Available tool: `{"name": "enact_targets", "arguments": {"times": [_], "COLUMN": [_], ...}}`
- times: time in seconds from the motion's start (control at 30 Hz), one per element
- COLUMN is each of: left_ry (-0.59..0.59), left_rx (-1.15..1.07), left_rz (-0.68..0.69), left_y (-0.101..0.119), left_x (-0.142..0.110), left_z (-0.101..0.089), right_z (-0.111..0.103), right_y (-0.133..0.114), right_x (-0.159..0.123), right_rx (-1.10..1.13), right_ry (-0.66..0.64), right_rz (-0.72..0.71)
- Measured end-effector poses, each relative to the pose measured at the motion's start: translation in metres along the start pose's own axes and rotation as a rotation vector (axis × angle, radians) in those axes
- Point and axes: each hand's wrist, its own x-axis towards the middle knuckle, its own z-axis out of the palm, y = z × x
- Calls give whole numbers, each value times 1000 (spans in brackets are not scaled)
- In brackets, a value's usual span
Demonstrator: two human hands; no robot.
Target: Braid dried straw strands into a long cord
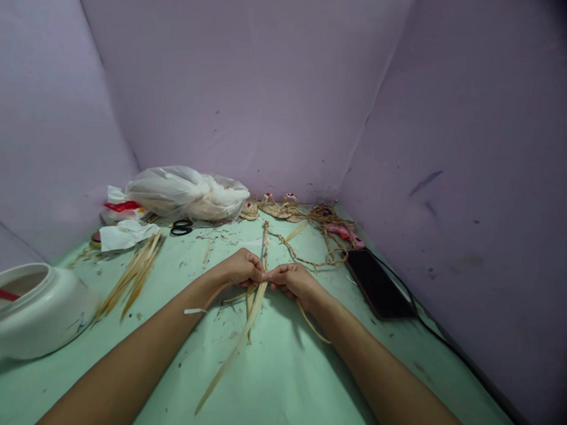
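My left hand (pixel 239 268) and my right hand (pixel 294 280) meet at the middle of the green floor, both pinched on pale straw strips (pixel 249 317). Fingers of both hands are curled tight around the fibre where a twisted straw cord (pixel 265 243) begins. The cord runs away from my hands toward the wall, then loops right into a tangle (pixel 329 236). Loose strip ends trail toward me from under my hands.
A bundle of straw strips (pixel 135 274) lies left. A white jar (pixel 33 312) sits at far left. Black scissors (pixel 181 227), a plastic bag (pixel 186 193), white paper (pixel 124 235), small woven pieces (pixel 277 206), a pink object (pixel 344 232) and a dark phone (pixel 378 284) with cable lie near the walls.
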Motion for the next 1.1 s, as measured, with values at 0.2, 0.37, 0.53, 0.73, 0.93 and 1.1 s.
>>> {"name": "enact_targets", "arguments": {"times": [0.2,0.37,0.53,0.73,0.93,1.1], "left_ry": [34,-24,-114,36,114,108], "left_rx": [-50,-83,-109,3,237,325], "left_rz": [-5,29,7,-59,127,25], "left_y": [-5,-7,-7,-1,-3,1], "left_x": [5,2,-2,2,2,-2], "left_z": [2,1,-1,6,8,-2], "right_z": [-2,1,3,8,7,8], "right_y": [-1,-1,1,-2,0,0], "right_x": [-2,-2,-1,-6,0,0], "right_rx": [22,-16,-34,-43,-100,-128], "right_ry": [-80,20,58,97,93,82], "right_rz": [-1,-16,-40,-53,-39,-51]}}
